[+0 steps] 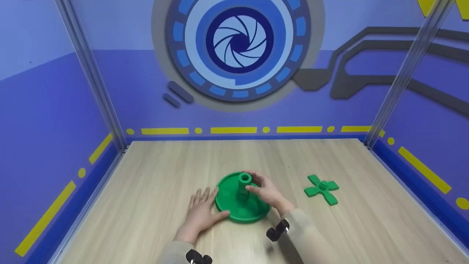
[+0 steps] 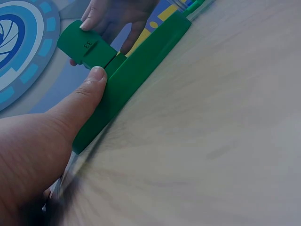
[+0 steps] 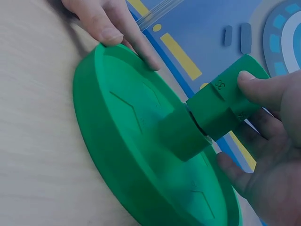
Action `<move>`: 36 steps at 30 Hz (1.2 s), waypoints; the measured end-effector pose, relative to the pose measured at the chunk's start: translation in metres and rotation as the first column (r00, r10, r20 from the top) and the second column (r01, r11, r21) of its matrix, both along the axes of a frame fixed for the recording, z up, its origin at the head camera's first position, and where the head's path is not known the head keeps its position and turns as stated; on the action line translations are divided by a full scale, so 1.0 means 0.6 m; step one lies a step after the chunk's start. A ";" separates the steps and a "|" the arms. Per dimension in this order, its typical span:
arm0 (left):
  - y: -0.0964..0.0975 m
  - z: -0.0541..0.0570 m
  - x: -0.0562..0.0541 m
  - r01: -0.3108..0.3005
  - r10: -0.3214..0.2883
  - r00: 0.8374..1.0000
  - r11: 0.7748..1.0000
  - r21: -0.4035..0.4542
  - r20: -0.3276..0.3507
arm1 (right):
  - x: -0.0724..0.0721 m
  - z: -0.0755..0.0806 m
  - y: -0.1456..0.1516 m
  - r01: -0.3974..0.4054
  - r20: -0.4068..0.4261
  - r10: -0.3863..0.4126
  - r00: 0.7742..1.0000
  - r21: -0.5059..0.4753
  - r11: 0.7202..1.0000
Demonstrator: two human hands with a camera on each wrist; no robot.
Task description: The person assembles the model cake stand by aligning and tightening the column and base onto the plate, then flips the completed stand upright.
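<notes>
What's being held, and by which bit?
The right hand grips the hollow green plastic cylinder by its sides near the top; the left hand only touches the round green plastic tray's rim.

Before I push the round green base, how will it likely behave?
The green base will probably slide rather than roll, lying flat on the tabletop. It looks rigid, showing no bend where the left hand touches. The cylinder in the right hand may separate if jolted; a gap shows below it.
</notes>
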State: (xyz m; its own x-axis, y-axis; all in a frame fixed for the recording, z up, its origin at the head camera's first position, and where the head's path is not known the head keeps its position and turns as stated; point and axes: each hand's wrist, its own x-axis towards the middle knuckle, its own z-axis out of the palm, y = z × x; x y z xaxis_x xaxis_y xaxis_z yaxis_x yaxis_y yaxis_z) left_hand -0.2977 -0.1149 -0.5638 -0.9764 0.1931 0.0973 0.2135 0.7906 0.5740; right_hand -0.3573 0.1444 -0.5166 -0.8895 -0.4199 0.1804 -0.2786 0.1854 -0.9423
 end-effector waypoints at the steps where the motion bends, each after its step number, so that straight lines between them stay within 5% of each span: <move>1: 0.000 0.000 0.000 0.000 0.000 1.000 1.000 -0.003 0.000 | 0.000 0.000 0.000 0.010 -0.001 -0.010 1.000 0.001 1.000; 36: 0.000 0.000 0.000 0.005 -0.005 1.000 1.000 -0.006 -0.017 | 0.002 -0.019 -0.027 0.343 -0.064 -0.340 0.938 0.036 0.939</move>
